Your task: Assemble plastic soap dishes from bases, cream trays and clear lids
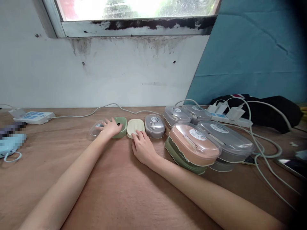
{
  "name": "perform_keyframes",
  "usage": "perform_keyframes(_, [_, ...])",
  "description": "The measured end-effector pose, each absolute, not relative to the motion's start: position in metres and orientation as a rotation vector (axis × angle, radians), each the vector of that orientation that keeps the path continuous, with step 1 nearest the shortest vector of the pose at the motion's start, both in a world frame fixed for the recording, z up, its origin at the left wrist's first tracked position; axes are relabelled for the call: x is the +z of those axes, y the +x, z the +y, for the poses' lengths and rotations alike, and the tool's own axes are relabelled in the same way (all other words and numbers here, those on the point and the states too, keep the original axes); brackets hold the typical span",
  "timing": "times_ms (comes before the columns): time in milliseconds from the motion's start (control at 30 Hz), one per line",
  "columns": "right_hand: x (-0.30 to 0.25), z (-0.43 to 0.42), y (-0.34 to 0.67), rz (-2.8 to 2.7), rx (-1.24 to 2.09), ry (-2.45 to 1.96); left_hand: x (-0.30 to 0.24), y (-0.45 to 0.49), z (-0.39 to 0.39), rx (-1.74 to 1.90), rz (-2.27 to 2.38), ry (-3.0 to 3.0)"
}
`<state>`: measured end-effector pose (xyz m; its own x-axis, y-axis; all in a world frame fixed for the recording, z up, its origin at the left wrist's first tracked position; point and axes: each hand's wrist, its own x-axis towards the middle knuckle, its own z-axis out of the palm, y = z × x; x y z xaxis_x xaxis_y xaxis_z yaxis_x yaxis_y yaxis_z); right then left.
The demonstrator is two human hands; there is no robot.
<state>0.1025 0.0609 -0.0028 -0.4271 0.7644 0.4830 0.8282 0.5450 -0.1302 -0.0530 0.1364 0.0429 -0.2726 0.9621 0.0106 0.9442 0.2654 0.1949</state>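
My left hand (110, 127) rests with its fingers spread over the left side of a green lunch box (123, 131). A small dark spot shows inside that box by my thumb. To its left lies a clear plastic lid (94, 130) with a sticker, partly behind my hand. My right hand (144, 147) lies with fingers stretched out on the front edge of a cream inner tray or lid (134, 125). Just right of it sits a grey lunch box (154, 126) under a clear lid. What lies beneath my palms is hidden.
At the right stand stacked lunch boxes, with a pink one (194, 143) on a green one and a grey one (225, 140) alongside. Behind them are a power strip (230, 119) and looping white cables. Another power strip (35, 117) is at the left, with a light blue device (11, 143).
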Motion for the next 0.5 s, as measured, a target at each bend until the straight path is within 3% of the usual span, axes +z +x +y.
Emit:
perform_keyframes(200, [0.0,0.039,0.102,-2.352,-0.143,-1.103,0.075,0.005,0.116,0.443,2.097,2.193])
perform_keyframes(500, [0.007,-0.012,0.136,-2.442,0.055,-0.978,0.066,0.106,0.13,0.304,1.929,2.119])
